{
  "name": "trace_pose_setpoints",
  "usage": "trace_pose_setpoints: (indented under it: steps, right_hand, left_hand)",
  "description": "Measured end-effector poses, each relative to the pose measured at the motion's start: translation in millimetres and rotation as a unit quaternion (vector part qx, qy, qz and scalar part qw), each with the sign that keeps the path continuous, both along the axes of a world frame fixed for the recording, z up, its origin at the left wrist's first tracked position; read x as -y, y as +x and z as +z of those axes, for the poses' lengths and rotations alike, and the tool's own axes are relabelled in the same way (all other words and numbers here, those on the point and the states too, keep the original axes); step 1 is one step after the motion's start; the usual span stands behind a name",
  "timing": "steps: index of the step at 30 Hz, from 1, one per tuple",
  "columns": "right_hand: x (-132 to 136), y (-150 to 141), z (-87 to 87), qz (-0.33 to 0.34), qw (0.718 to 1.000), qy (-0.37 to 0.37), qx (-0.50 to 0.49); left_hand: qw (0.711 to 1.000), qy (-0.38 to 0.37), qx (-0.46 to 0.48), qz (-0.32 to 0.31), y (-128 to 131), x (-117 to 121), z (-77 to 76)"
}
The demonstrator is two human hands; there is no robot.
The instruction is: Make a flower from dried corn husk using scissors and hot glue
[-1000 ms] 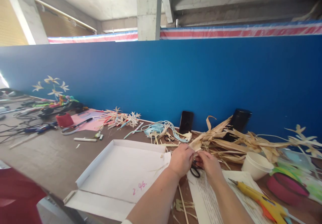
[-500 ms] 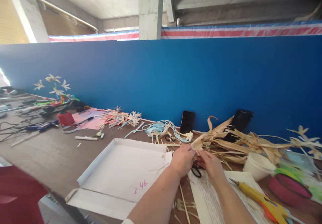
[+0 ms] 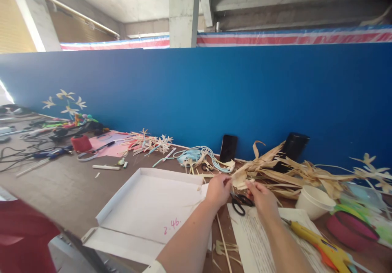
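My left hand (image 3: 218, 189) and my right hand (image 3: 262, 198) are over the table, a short gap between them. A pale strip of dried corn husk (image 3: 241, 180) spans that gap; the fingertips of both hands pinch it, one at each side. Just below the strip lie scissors with black handles (image 3: 238, 206), partly on a printed sheet (image 3: 249, 236). Behind my hands spreads a pile of dry corn husks (image 3: 288, 173). To the left of my left hand is a shallow white box lid (image 3: 153, 207) marked with pink writing.
On the right stand a white cup (image 3: 315, 202), a yellow glue gun (image 3: 318, 240) and a pink round container (image 3: 352, 230). A phone (image 3: 228, 148) leans on the blue partition (image 3: 196, 97). Husk flowers (image 3: 153, 142), a red thread spool (image 3: 81, 143) and cables lie left.
My hands have moved apart, the right one to the right and the left slightly left. More of the husk strip and the scissors shows between them.
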State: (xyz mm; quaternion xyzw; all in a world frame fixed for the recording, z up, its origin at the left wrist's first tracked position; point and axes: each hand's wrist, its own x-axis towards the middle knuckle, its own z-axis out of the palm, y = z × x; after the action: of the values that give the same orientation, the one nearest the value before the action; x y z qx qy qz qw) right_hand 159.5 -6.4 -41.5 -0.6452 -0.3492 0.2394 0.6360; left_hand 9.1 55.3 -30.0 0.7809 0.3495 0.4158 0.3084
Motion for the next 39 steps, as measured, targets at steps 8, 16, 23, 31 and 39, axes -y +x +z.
trace_pose_setpoints:
  steps: [8, 16, 23, 31, 39]
  right_hand:
    - [1, -9, 1.3, 0.097, 0.994, -0.009, 0.054]
    - [-3, -21, 9.5, 0.053, 0.990, 0.009, -0.131]
    - [-1, -23, 11.7, 0.060, 0.986, 0.001, -0.155]
    - [2, -19, 9.7, 0.105, 0.992, -0.013, -0.066]
    - [3, -17, 10.8, 0.121, 0.991, -0.025, -0.060]
  left_hand:
    - [0.947, -0.295, 0.083, -0.098, 10, 3, -1.0]
    - [0.921, -0.356, 0.113, -0.109, 8, 2, 2.7]
    - [0.919, -0.368, 0.117, -0.081, 8, -1, 1.6]
    - [0.932, -0.326, 0.129, -0.090, 9, -4, -5.2]
    - [0.958, -0.259, 0.097, -0.070, 9, -8, -6.9]
